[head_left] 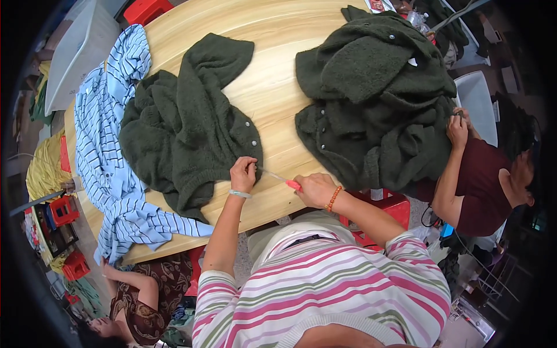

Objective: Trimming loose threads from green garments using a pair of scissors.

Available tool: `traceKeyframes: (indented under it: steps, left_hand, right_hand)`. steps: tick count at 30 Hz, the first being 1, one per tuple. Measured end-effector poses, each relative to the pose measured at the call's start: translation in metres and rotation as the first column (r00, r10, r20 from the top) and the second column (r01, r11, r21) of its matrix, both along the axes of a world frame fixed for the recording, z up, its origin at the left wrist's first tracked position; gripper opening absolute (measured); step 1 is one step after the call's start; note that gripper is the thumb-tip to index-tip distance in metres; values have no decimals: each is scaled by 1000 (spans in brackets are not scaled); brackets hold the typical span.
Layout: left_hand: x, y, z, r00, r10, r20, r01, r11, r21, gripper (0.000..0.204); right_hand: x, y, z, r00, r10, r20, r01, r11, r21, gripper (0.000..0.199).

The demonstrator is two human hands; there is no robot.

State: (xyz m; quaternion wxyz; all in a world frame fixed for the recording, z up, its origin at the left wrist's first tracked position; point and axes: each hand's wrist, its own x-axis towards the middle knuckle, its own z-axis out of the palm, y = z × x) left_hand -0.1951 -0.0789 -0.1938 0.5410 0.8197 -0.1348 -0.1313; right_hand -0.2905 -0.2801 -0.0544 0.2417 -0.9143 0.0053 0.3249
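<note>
A dark green knitted cardigan (197, 127) with shiny round buttons is spread on the wooden table (272, 69), left of centre. At its lower front corner, my left hand (243, 174) is closed in a pinch on the knit edge. My right hand (316, 190) is wrapped round a thin tool with a red handle (293, 185). Its slim pale shaft points left toward my left fingers. Whether that is an awl or a hook I cannot make out, and its tip is hidden at the pinch.
Several dark green garments (377, 98) are heaped at the right, where a co-worker in maroon (481, 185) handles their edge. A blue striped shirt (110, 133) lies along the left rim, held by another person in brown (156, 290). Red stools (383, 211) and white bins (78, 52) surround the table.
</note>
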Motion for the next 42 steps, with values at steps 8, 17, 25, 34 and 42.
traceKeyframes:
  steps: [8, 17, 25, 34, 42]
  left_hand:
    - [21, -31, 33, 953, -21, 303, -67, 959, 277, 18]
    - [47, -42, 0, 968, -123, 218, 44, 941, 336, 11]
    - [47, -41, 8, 989, -50, 138, 16, 971, 240, 5]
    - [87, -64, 11, 935, 43, 352, -211, 866, 453, 20]
    - [93, -55, -3, 970, 92, 224, -149, 956, 252, 9]
  right_hand:
    - [2, -14, -1, 978, -170, 117, 171, 985, 1, 21]
    - [14, -13, -16, 986, -141, 86, 147, 986, -77, 26]
    - [15, -18, -14, 979, -192, 74, 193, 981, -17, 23]
    - [16, -27, -17, 948, -238, 212, 233, 971, 47, 24]
    - [45, -26, -14, 976, -187, 111, 189, 982, -7, 20]
